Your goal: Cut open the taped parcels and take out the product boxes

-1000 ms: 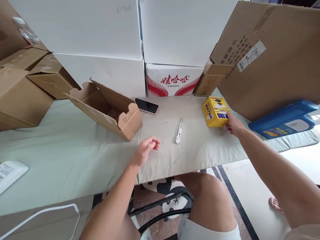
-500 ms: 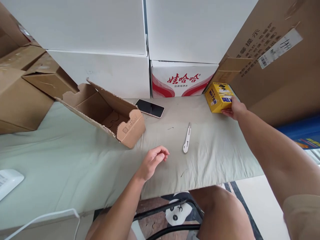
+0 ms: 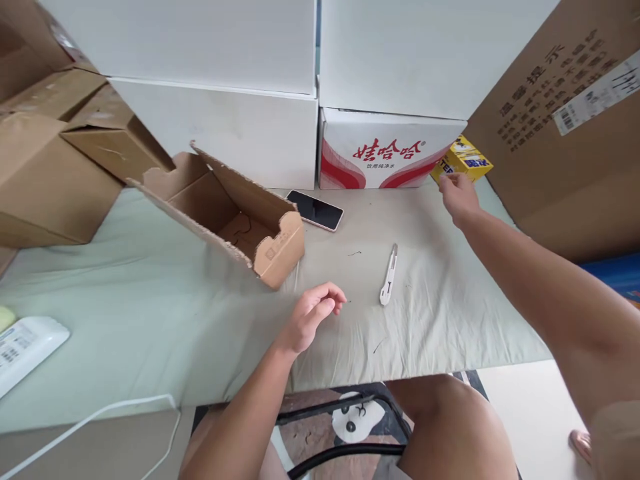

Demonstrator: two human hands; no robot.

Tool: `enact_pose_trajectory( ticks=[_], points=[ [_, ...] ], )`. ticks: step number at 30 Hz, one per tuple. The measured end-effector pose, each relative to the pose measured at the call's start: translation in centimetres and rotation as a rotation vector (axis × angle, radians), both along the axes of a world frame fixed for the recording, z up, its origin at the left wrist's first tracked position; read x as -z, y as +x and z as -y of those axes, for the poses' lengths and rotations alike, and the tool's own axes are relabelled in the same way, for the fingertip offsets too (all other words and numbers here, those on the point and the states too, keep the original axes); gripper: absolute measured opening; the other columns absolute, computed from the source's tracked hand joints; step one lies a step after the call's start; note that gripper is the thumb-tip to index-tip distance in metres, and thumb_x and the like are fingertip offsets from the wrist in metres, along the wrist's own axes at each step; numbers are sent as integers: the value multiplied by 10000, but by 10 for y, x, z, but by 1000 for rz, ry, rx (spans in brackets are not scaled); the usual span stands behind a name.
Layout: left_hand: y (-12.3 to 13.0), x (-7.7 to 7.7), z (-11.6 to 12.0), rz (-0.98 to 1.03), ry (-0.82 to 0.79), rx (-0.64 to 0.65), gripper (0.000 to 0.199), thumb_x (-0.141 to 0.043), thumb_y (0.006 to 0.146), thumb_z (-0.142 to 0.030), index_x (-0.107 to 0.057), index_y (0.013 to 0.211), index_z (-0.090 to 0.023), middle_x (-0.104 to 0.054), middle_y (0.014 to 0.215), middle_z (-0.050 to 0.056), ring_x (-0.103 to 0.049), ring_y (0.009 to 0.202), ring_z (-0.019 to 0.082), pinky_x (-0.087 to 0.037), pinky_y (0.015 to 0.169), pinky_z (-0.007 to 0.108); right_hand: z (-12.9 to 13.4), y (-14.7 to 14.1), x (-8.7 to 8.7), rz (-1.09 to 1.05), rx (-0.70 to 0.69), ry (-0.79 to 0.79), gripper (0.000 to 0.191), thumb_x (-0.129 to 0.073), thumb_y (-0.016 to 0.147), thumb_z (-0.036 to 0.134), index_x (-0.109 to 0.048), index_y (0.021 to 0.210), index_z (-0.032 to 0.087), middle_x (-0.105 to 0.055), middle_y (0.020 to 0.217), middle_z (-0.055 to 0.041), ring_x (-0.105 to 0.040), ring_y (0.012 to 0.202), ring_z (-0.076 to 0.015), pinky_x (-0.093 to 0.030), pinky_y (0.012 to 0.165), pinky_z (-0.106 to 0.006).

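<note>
Just in front of a yellow box (image 3: 470,160) is my right hand (image 3: 459,199), its fingers curled and partly hidden; whether they touch the box I cannot tell. The box stands at the back right, beside a white and red carton (image 3: 387,157). My left hand (image 3: 315,316) hovers over the cloth at front centre with loosely bent fingers, holding nothing. A white cutter (image 3: 389,275) lies to its right. Behind the hand are an open brown cardboard box (image 3: 281,257) and a dark phone (image 3: 317,211).
White boxes (image 3: 215,127) are stacked along the back. Brown cartons (image 3: 45,173) stand at the left, and a large brown carton (image 3: 560,180) at the right. A white packet (image 3: 33,347) lies at the left edge, with a white cable (image 3: 115,405) below it.
The yellow box has moved back, further into the corner beside the carton. My right hand has drawn away from its side. The view has shifted slightly; my left hand keeps its pose.
</note>
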State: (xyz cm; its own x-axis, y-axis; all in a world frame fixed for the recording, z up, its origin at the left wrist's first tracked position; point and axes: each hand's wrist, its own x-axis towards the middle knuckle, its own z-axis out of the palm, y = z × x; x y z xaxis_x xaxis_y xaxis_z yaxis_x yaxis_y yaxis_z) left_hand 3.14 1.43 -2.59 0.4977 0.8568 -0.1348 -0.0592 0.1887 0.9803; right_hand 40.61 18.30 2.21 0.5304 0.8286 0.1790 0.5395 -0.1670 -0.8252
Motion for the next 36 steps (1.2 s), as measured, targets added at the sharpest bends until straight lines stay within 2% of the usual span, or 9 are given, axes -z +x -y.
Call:
enact_pose_trajectory(
  ticks=[3, 7, 10, 13, 17, 22, 26, 31, 36],
  points=[
    [-6, -10, 5, -21, 16, 12, 351, -537, 821, -533, -624, 827, -193, -561, 746, 28, -520, 752, 201, -416, 749, 366, 30, -69, -31, 101, -214, 78, 289, -701, 873, 337, -666, 1148, 256, -706, 1257, -86, -671, 1218, -268, -514, 1151, -511],
    [-18, -19, 14, -6, 36, 0, 288, -531, 805, -489, -561, 742, -210, -476, 662, -7, -435, 679, 170, -343, 684, 347, 79, -173, -80, 397, -885, 251, 365, -751, 863, 399, -685, 1212, 317, -678, 1332, -83, -633, 1248, -322, -603, 965, -500],
    [-28, -22, 20, 24, 60, -28, 308, -539, 817, -500, -511, 694, -219, -449, 637, -16, -403, 651, 158, -307, 653, 340, 99, -234, -96, 670, -1202, 228, 390, -767, 862, 369, -675, 1235, 308, -651, 1436, -74, -563, 1340, -349, -598, 788, -437],
    [-37, -22, 23, 61, 78, -45, 339, -551, 818, -524, -487, 680, -222, -417, 623, -28, -384, 632, 149, -288, 644, 338, 99, -271, -93, 979, -1246, 107, 272, -755, 868, 283, -665, 1123, 259, -740, 1248, -97, -618, 1184, -312, -421, 557, -310],
    [-45, -22, 25, 104, 83, -56, 346, -554, 812, -529, -479, 672, -220, -393, 629, -38, -371, 630, 141, -278, 645, 333, 93, -288, -87, 1184, -1153, 23, 130, -723, 888, 241, -596, 910, 228, -711, 852, -68, -615, 879, -236, -288, 532, -298],
    [-51, -27, 27, 101, 82, -19, 406, -545, 825, -534, -346, 624, -243, -294, 589, -59, -305, 593, 121, -217, 620, 328, 112, -258, -96, 1072, -1073, 176, 209, -685, 944, 318, -526, 836, 238, -682, 818, -65, -604, 837, -226, -423, 643, -311],
    [-51, -30, 25, 78, 86, 48, 445, -532, 834, -535, -261, 626, -249, -262, 586, -59, -271, 576, 112, -195, 608, 327, 151, -188, -108, 989, -734, 277, 424, -693, 913, 520, -396, 742, 270, -610, 722, -56, -585, 740, -246, -444, 637, -357],
    [-44, -29, 21, 40, 102, 80, 422, -513, 835, -518, -271, 624, -245, -287, 599, -46, -302, 587, 118, -224, 610, 317, 200, -78, -105, 920, -191, 132, 568, -757, 726, 602, -270, 655, 319, -446, 589, -51, -512, 644, -306, -367, 571, -415],
    [-33, -24, 17, -36, 91, 120, 418, -501, 847, -522, -267, 641, -243, -281, 606, -46, -279, 596, 121, -201, 602, 308, 228, 10, -89, 825, -69, -27, 400, -696, 781, 616, -391, 665, 385, -509, 632, -104, -544, 740, -395, -326, 650, -501]
  ],
)
